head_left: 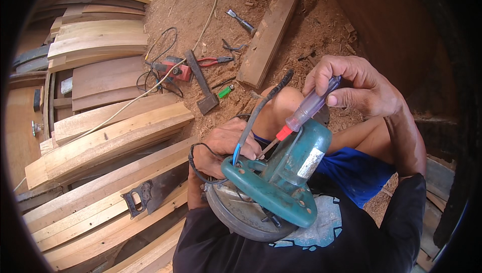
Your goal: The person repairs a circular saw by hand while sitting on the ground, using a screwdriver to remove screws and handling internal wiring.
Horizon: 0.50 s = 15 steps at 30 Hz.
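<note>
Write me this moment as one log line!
left hand: at teal power tool, by grey cable | right hand: holding purple screwdriver | hammer: on ground

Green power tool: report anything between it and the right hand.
No visible obstacle: only the screwdriver held by the right hand slants toward the green power tool; the grey cable rises further left.

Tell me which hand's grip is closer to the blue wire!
Left. The left grip is just beside the blue wire; the right grip is farther off, on the screwdriver handle.
</note>
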### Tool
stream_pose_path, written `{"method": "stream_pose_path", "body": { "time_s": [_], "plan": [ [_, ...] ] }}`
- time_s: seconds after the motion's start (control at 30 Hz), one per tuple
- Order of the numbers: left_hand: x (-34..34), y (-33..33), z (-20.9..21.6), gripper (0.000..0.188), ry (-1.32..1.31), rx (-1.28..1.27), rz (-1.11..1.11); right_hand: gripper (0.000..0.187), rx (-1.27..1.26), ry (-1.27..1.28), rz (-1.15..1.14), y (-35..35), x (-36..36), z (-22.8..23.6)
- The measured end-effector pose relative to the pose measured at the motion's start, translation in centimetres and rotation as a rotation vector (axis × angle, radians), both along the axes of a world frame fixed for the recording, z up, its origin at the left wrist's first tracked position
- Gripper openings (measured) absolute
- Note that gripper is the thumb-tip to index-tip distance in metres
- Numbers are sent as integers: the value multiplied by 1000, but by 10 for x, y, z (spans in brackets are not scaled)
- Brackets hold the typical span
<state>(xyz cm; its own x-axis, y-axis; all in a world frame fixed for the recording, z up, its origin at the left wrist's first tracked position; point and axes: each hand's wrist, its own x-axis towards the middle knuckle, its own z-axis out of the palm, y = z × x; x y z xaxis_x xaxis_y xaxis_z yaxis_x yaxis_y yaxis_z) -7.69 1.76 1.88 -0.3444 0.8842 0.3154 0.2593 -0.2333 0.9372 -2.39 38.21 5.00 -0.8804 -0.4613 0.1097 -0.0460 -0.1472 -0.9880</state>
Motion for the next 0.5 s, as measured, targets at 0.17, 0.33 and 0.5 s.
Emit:
{"method": "stream_pose_path", "body": {
  "time_s": [0.17, 0.33, 0.5],
  "plan": [
    [-1, -1, -1, 28, 12, -8, -11, 15, 13, -17, 0, 1, 1, -1],
    [0, 2, 0, 30, 5, 7, -15, 14, 14, -11, -3, 0, 1, 1],
    [-1, 1, -1, 32, -8, 19, -23, 18, 40, -8, 15, 3, 0, 0]
  ]
}}
